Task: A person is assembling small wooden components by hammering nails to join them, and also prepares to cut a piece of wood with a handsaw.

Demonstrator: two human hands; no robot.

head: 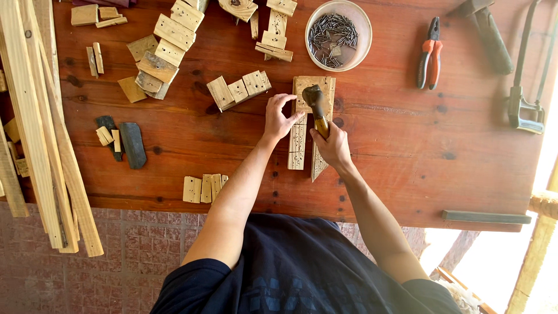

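Hammer (317, 104) gripped in my right hand (332, 145) | left hand (280, 119) pinching, seemingly a nail, on wooden block (314, 87) | step: nailing | next: square, controlled strike, fingers clear

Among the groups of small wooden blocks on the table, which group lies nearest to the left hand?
The row of four pale blocks just left of the left hand, lying side by side at a slant. The other groups lie farther away, toward the table's far edge or near edge.
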